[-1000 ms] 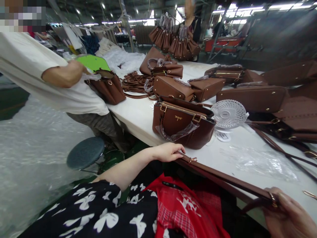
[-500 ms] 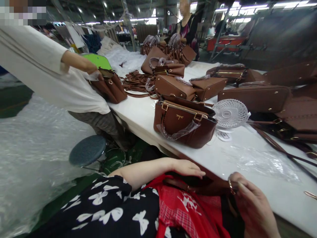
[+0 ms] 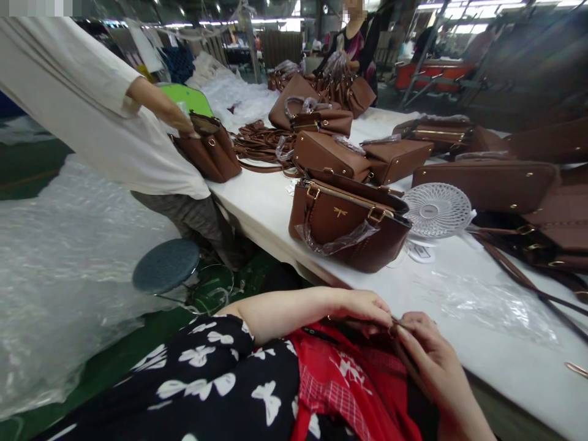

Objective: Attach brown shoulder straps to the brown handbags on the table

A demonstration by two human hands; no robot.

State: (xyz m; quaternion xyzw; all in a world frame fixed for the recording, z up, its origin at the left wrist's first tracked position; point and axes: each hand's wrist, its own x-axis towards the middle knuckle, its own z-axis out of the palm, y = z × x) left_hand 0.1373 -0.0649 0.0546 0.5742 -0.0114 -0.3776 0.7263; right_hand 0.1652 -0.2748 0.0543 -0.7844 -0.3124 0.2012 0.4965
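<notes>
On the near side of the brown handbag [image 3: 349, 226], just short of the edge of the white counter [image 3: 514, 361], the left hand [image 3: 365, 308] and right hand [image 3: 427, 346] meet above a red apron [image 3: 337, 373], the fingers of both closed on a brown strap [image 3: 410, 362], part of which hangs below the right hand; detail between the fingertips is too small to make out. Right of the handbag lies crumpled clear plastic [image 3: 496, 306], and a white fan [image 3: 436, 210] is just beside it. Left of the handbag stand a round stool [image 3: 166, 266] and a co-worker [image 3: 151, 141], one hand at the mouth of an open bag [image 3: 214, 153]. Behind the handbag lie more brown bags [image 3: 326, 156] and a heap of straps [image 3: 260, 141]; well beyond it, another person [image 3: 353, 40] stands at bunched bags [image 3: 358, 95].
</notes>
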